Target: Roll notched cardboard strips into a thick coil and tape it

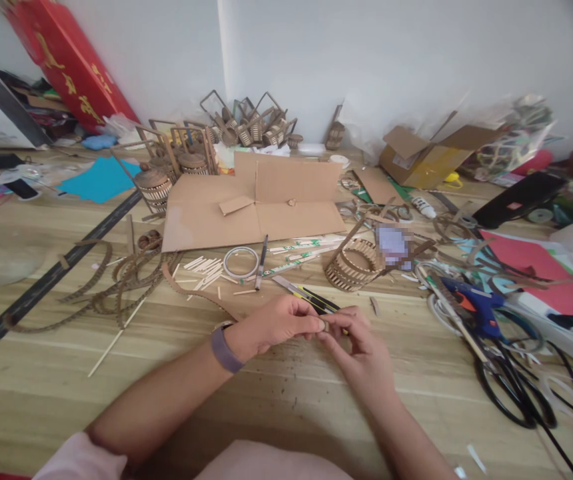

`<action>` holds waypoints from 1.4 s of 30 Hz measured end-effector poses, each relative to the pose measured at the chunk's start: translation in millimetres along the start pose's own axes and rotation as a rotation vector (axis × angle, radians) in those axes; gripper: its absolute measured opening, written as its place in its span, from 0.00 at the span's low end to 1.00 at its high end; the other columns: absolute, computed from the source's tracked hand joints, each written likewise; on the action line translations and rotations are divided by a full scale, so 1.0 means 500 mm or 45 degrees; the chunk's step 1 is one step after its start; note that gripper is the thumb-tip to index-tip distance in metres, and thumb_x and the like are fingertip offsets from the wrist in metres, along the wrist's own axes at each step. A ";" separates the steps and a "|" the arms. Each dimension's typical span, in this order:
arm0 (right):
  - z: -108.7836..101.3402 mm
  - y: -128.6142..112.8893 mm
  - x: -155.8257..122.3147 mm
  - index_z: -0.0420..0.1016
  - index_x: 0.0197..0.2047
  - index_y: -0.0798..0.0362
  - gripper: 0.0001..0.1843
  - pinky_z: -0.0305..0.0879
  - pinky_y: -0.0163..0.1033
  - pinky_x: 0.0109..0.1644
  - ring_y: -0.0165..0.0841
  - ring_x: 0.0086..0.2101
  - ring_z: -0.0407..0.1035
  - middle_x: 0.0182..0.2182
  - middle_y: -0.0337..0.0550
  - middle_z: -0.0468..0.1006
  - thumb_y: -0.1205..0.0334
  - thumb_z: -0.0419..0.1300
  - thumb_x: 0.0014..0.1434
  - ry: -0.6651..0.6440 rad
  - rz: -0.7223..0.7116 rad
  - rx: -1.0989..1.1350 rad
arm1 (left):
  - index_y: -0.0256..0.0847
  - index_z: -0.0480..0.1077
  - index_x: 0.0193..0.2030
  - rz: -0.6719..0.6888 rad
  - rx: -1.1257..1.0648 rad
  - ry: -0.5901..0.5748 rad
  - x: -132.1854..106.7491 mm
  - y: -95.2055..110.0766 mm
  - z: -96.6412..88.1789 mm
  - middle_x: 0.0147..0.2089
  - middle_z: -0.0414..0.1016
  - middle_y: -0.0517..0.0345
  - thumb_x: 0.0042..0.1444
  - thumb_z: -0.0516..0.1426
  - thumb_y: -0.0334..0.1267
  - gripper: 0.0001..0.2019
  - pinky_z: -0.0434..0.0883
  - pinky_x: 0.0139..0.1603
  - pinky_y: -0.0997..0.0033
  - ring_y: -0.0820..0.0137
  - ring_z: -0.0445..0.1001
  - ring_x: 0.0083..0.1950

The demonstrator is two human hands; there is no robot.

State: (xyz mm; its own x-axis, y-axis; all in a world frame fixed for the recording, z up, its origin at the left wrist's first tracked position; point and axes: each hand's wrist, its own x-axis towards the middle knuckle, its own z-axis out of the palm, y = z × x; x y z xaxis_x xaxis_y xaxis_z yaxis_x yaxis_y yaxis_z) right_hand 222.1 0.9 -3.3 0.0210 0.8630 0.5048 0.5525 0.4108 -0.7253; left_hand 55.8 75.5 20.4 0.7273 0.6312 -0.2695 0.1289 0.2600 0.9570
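My left hand (284,323) and my right hand (364,343) meet low in the middle, their fingertips pinched together. Between them is a small brownish piece, mostly covered by the fingers and too small to name. Just behind the hands lies a yellow-and-black utility knife (292,288), partly hidden by them. A black marker pen (262,264) and a tape roll (240,264) are farther back, beside short cut sticks (204,268). A small slatted basket (354,265) with a brown frame stands behind my right hand.
Flattened cardboard (211,213) covers the middle back. Curled brown strips (126,287) lie at left. A blue glue gun (481,307) and black-handled scissors (504,393) are at right. Lidded baskets (154,190) and an open carton (426,157) stand farther back.
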 end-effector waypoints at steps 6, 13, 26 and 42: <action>-0.005 0.011 0.000 0.78 0.42 0.50 0.06 0.69 0.37 0.31 0.34 0.30 0.70 0.33 0.44 0.73 0.65 0.62 0.61 -0.061 -0.129 -0.219 | 0.37 0.72 0.26 0.036 0.198 0.144 0.002 -0.002 -0.008 0.22 0.65 0.67 0.49 0.62 0.35 0.05 0.52 0.29 0.72 0.73 0.59 0.27; -0.011 0.008 -0.001 0.80 0.39 0.46 0.04 0.68 0.38 0.31 0.34 0.29 0.69 0.29 0.41 0.73 0.58 0.65 0.60 -0.043 0.031 0.006 | 0.37 0.73 0.27 0.002 0.036 -0.138 -0.001 0.018 -0.019 0.25 0.70 0.63 0.48 0.66 0.47 0.14 0.59 0.33 0.72 0.73 0.64 0.29; 0.010 0.003 -0.007 0.82 0.35 0.48 0.07 0.68 0.38 0.32 0.34 0.29 0.69 0.27 0.40 0.72 0.55 0.68 0.56 0.065 0.219 0.351 | 0.37 0.72 0.29 -0.027 -0.200 -0.201 0.007 -0.008 -0.008 0.26 0.68 0.64 0.42 0.68 0.59 0.24 0.62 0.34 0.72 0.75 0.64 0.29; -0.013 0.012 -0.001 0.82 0.38 0.46 0.05 0.66 0.38 0.32 0.34 0.30 0.68 0.28 0.41 0.73 0.60 0.67 0.57 -0.028 0.089 0.127 | 0.37 0.77 0.31 0.047 0.066 -0.224 0.001 0.010 -0.028 0.24 0.70 0.65 0.52 0.66 0.48 0.14 0.58 0.32 0.73 0.74 0.64 0.27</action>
State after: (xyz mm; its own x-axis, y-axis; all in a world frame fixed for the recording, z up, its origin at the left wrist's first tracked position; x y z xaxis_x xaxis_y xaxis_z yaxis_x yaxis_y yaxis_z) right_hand 230.7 1.1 -4.9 0.0376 0.8965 0.4414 0.4644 0.3754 -0.8021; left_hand 47.7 87.4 23.7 0.8380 0.5013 -0.2155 0.1311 0.1984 0.9713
